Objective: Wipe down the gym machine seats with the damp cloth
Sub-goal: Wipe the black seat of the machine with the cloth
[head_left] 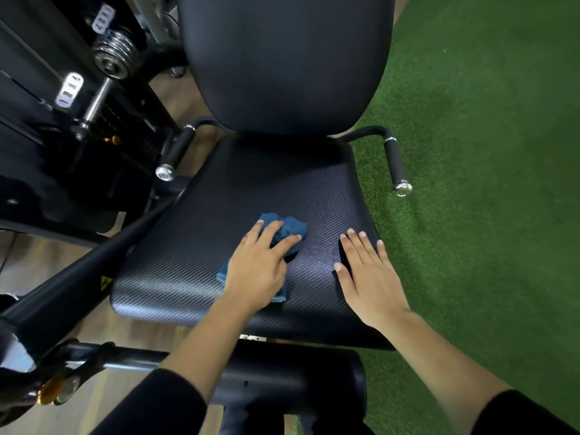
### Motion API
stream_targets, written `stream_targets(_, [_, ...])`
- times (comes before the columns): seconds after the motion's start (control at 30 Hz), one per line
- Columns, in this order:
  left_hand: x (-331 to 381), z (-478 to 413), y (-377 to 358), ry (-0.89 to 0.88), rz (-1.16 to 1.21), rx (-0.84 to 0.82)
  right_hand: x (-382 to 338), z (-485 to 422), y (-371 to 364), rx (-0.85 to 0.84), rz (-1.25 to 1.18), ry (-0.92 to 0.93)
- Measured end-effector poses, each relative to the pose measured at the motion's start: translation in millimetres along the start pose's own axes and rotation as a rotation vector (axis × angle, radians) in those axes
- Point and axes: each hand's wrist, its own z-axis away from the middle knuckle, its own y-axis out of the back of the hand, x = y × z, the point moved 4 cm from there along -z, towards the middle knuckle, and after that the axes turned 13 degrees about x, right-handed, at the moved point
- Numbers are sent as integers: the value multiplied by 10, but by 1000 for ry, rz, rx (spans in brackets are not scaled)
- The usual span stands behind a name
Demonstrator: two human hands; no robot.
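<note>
Left hand (257,266) pressing crumpled blue cloth (290,229) onto middle of black seat pad (219,211), fingers spreading loosely over it. Right hand (370,277) lying flat near pad's right edge, fingers straight, close together, thumb apart. Green turf (486,152) showing rightward.

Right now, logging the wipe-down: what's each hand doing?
Left hand: open, pressing the blue cloth on the seat.
Right hand: open, flat on the seat, holding nothing.

The cloth (292,228) lies on the seat (238,196) under the left hand (257,265). The right hand (367,277) rests on the seat beside it. The backrest (282,58) stands behind the seat, and turf (486,152) lies to the right.
</note>
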Motion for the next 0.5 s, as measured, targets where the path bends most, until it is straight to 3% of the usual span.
stream_targets(0.2, [-940,-112,201,302,-99,148,-219,-408,-102,-1,-40,32])
stream_targets(0.33, [-1235,-381,125,567,-160,148,-341,-660,-201,0,-61,55])
stream_targets(0.4, [-1154,-542,36,588,-193,138,-355,-767,-248,-3,-67,48])
stream_targets(0.5, [-843,-737,-114,459,-152,130,-323,-892,-300,-8,-51,40])
